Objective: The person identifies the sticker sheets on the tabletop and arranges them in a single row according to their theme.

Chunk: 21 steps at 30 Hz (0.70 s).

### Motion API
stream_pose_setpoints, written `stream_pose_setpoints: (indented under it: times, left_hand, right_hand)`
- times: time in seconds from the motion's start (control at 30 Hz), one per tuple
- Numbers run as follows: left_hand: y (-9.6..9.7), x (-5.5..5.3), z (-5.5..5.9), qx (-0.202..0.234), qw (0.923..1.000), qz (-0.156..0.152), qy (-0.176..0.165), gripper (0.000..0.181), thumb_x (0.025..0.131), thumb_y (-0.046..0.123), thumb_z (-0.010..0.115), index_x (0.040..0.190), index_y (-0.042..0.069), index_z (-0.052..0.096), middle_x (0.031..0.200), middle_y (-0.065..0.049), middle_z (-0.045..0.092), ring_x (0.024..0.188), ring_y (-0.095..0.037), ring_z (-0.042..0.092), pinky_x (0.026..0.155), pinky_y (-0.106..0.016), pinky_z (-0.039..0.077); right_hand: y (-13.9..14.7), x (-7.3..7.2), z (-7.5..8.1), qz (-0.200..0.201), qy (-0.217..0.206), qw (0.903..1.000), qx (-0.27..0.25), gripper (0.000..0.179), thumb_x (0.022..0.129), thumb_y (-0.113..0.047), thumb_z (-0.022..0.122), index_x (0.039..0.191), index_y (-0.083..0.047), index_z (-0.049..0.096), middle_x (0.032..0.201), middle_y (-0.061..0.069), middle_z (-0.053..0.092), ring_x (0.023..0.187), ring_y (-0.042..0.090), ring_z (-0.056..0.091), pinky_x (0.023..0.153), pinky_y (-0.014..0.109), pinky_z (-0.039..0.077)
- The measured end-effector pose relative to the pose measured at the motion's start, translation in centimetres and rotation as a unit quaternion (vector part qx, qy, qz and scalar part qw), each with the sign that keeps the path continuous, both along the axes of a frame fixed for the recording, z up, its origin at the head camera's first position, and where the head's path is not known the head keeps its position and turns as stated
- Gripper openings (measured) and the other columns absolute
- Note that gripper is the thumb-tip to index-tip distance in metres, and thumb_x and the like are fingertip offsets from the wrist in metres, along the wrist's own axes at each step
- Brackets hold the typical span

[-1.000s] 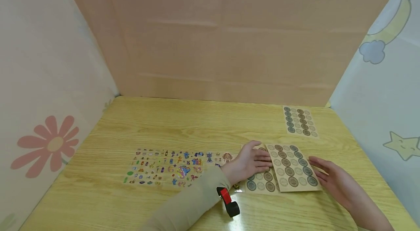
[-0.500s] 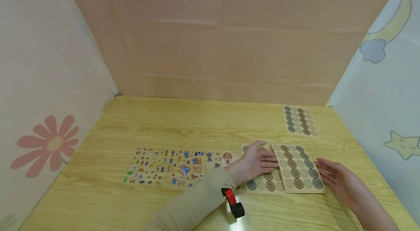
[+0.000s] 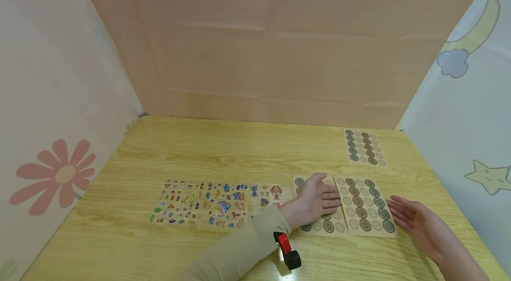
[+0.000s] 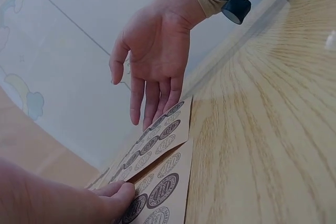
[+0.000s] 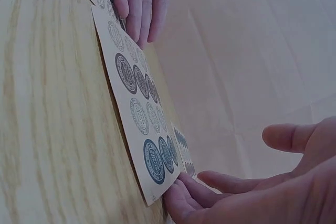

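A kraft-paper sheet of round stickers [image 3: 361, 208] lies in front of me, flanked by my hands. My left hand [image 3: 315, 201] has its fingers extended and thumb apart, with the fingertips at that sheet's left edge. Beneath this hand is a second kraft sticker sheet [image 3: 331, 226], partly covered by it. My right hand [image 3: 417, 223] is palm inward, its nearly straight fingertips against the first sheet's right edge. In the right wrist view, that sheet [image 5: 139, 116] sits slightly raised along its near edge, with the right fingers [image 5: 191, 195] by its corner.
To the left, clear sheets of small colourful stickers [image 3: 221, 205] continue the row, partly hidden by my left sleeve [image 3: 247, 241]. Another kraft sticker sheet [image 3: 365, 148] lies at the back right of the wooden table [image 3: 223, 150]. Decorated panels [image 3: 459, 108] stand around the table.
The top kraft sheet has slid to the right and come down nearly flat, uncovering more of the sheet beside it. Both hands have shifted right along with it.
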State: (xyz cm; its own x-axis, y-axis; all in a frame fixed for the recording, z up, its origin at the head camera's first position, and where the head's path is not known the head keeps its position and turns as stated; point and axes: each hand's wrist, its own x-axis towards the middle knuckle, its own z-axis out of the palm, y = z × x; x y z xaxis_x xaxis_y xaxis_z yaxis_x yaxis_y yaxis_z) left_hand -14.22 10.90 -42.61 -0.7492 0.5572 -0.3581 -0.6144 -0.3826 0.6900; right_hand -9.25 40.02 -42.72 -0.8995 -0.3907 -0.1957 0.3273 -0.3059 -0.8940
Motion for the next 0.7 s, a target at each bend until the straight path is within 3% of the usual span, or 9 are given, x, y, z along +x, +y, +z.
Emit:
stream_pose_setpoints:
  times: [0.53,0.7]
  left_hand:
    - [-0.05,0.31,-0.03,0.004,0.9999,0.006,0.013,0.07,0.097,0.045,0.038,0.141,-0.01,0.036,0.137,-0.03,0.043,0.125,-0.047,0.042,0.106,-0.055,0.031]
    - [-0.18,0.18,-0.01,0.003,0.9999,-0.001,0.011,0.071,0.097,0.046,0.037,0.143,-0.008,0.034,0.138,-0.031,0.041,0.126,-0.047,0.041,0.106,-0.055,0.03]
  right_hand:
    - [0.05,0.39,-0.29,0.01,0.01,0.9999,-0.004,0.05,0.107,-0.019,0.016,0.118,-0.025,0.065,0.119,-0.006,0.062,0.109,0.006,0.058,0.09,0.02,0.047]
    - [-0.09,0.51,-0.28,-0.002,0.011,0.9998,0.017,0.048,0.107,-0.019,0.018,0.116,-0.027,0.065,0.118,-0.007,0.062,0.107,0.005,0.058,0.089,0.019,0.047]
